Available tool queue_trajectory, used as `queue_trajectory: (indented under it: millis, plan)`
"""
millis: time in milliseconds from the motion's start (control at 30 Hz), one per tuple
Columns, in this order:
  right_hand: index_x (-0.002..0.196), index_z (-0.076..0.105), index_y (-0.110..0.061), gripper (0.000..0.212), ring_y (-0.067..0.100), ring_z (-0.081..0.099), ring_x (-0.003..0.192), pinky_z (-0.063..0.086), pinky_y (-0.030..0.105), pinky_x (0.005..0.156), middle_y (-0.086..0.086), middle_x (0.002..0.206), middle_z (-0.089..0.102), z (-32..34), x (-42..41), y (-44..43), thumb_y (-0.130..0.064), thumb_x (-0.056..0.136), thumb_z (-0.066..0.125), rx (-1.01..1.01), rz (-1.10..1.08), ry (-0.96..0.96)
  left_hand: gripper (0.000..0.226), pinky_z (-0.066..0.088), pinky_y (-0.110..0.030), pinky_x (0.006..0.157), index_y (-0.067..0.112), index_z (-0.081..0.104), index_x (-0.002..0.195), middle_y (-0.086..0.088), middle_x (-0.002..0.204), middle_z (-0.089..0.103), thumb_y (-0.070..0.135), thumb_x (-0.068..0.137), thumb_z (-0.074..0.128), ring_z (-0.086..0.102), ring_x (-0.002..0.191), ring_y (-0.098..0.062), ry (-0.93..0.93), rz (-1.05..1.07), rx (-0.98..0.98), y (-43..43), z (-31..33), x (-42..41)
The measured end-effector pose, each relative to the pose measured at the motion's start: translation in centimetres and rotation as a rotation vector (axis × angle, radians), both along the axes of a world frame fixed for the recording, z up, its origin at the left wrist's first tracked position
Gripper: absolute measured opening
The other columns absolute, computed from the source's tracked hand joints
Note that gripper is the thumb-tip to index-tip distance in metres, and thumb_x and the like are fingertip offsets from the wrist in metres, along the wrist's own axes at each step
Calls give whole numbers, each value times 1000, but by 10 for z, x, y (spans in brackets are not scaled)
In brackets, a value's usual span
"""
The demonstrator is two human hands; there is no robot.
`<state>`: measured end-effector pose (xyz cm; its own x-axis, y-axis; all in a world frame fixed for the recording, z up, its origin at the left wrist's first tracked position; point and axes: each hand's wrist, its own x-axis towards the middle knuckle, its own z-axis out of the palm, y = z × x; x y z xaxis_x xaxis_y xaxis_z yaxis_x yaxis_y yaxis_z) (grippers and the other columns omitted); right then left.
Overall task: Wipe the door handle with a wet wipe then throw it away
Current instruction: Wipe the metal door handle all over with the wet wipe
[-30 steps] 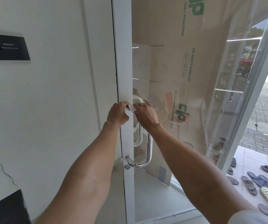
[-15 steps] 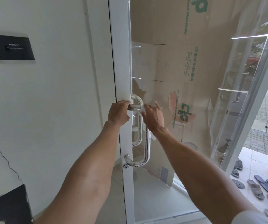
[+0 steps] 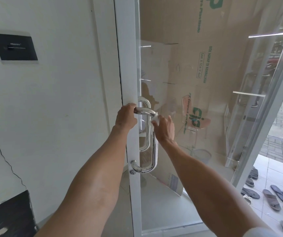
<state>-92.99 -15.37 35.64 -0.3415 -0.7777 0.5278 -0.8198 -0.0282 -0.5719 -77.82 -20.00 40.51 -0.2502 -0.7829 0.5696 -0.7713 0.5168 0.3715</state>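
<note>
A chrome D-shaped door handle (image 3: 153,151) is fixed to the white frame of a glass door (image 3: 128,74). My left hand (image 3: 125,117) grips the edge of the door frame beside the handle's upper bar. My right hand (image 3: 164,129) holds a small white wet wipe (image 3: 155,118) against the upper bend of the handle. Most of the wipe is hidden under my fingers. A second handle shows through the glass on the far side.
A white wall with a black plaque (image 3: 14,47) stands left of the door. Large cardboard boxes (image 3: 197,65) sit behind the glass. Several sandals (image 3: 272,197) lie on the tiled floor at lower right. A dark object (image 3: 7,216) sits at lower left.
My right hand has slid the wipe from the handle's top bar outward to its upper bend. My left hand has stayed on the door frame's edge. The view has drawn closer.
</note>
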Motion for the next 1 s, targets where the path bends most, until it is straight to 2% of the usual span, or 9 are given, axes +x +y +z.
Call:
queue_trajectory:
  millis: [133,233,300,333,433,533,800,933,1000]
  plan:
    - [112,66,-2,25,35,62,104,34,41,112,18,110,69,32,6,-3,-15,91,64,-96,125,180,34,55,-40,80,3,62,90,-6,99,70,-13,62,49,65,95,-32,12,4,13,-2,-1,-3]
    - [112,67,-5,25,29,67,103,20,34,118,12,113,71,43,13,-11,-12,88,67,-113,197,324,37,56,-37,83,9,63,85,4,96,72,-14,61,46,68,95,-20,78,-31,23,-3,-3,-3]
    - [111,67,-5,24,30,67,98,23,37,117,13,109,72,40,16,-11,-11,88,67,-109,187,299,37,56,-36,84,6,64,87,2,99,72,-15,63,46,67,97,-20,91,-29,32,-2,-2,-3]
    - [109,67,-5,22,32,67,95,30,40,115,15,105,72,35,13,-12,-10,87,67,-112,159,245,36,55,-36,84,3,64,91,-2,102,72,-15,64,47,66,99,-24,80,-20,31,-1,-1,-4]
    - [102,67,-7,21,35,64,84,52,46,88,21,94,68,15,5,-12,-20,85,69,-53,50,4,42,52,-38,89,-4,64,105,-13,113,68,-12,66,52,63,106,-33,42,-4,31,-1,0,-4]
    - [94,68,-8,27,35,64,76,55,44,71,19,86,68,-4,-3,-12,-33,84,70,13,-7,-71,44,51,-38,91,-3,64,109,-15,116,67,-11,67,52,62,108,-35,23,13,33,-3,0,-3]
    - [88,68,-7,25,33,62,76,54,44,69,16,80,68,11,-2,-16,-31,83,70,-34,11,-61,47,50,-36,94,-2,63,114,-14,119,66,-12,69,54,61,111,-34,18,25,33,-2,1,-5]
    - [101,68,-4,26,34,60,86,51,44,77,20,89,67,22,3,-17,-25,85,70,-67,64,-41,30,45,-27,72,1,61,89,-10,102,69,-14,65,51,64,95,-32,22,13,32,2,1,-5]
    - [97,68,-6,25,34,62,84,52,44,75,19,88,68,12,3,-19,-27,84,70,-48,25,-95,29,44,-27,71,1,60,88,-11,101,68,-14,65,51,63,94,-33,25,1,20,3,1,-5]
